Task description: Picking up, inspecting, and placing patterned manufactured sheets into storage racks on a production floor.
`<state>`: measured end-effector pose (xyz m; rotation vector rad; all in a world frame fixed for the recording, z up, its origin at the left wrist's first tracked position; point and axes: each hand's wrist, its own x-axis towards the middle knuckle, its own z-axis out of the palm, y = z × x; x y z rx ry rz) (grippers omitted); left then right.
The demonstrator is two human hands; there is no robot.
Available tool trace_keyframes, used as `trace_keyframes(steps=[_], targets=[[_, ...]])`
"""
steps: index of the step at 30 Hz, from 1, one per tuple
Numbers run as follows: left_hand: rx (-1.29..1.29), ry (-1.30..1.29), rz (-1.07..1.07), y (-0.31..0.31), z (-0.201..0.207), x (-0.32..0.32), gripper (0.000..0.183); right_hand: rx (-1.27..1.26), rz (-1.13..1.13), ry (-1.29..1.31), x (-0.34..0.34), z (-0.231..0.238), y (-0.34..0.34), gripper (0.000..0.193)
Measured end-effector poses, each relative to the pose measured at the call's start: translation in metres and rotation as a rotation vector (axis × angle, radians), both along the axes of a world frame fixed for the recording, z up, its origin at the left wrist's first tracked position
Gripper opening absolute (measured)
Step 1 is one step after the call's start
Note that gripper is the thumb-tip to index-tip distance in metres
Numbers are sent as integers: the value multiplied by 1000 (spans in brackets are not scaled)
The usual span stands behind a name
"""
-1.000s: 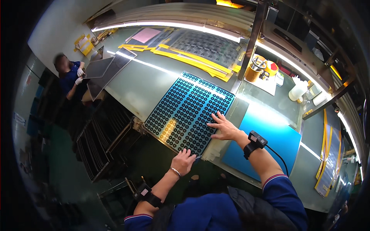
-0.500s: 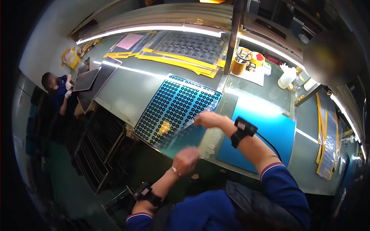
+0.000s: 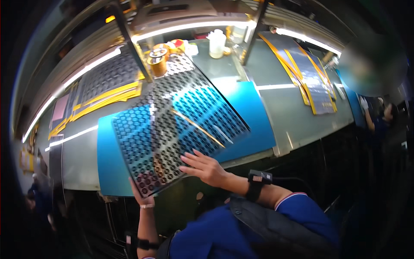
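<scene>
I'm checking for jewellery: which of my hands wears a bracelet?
Your left hand, at the nearest corner of the dotted sheet: a pale bracelet circles its wrist, while your right hand shows none.

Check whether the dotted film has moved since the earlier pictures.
Yes, rightward. Against the metal post, the dotted film lay to the left; now much of it reaches right of the post's foot.

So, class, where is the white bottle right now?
In the head view, the white bottle stands at upper middle on the bench, right of the amber container, beyond the patterned sheet.
</scene>
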<state>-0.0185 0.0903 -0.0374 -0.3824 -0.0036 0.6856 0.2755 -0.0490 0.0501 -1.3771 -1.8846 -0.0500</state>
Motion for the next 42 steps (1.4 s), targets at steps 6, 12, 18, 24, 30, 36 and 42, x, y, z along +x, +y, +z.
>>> trace_keyframes(steps=[6, 12, 18, 24, 30, 36, 42], targets=[[474, 1249, -479, -88, 59, 27, 25, -303, -42, 36, -9, -52, -107, 36], [628, 1433, -553, -85, 58, 25, 16, -247, -1055, -8, 53, -21, -156, 50], [1061, 1323, -749, -45, 57, 41, 38, -824, -654, 1570, 121, -34, -197, 14], [1377, 1230, -328, -7, 66, 128, 85, -608, -565, 1024, 212, -26, -120, 18], [2204, 1611, -155, 7, 41, 144, 51, -460, -690, 773, 268, -75, -111, 29], [2227, 1572, -356, 0, 30, 136, 61, -458, -755, 682, 271, -100, -132, 28], [2209, 1500, -338, 0, 24, 132, 73, -430, -728, 765, 265, -96, -130, 27]])
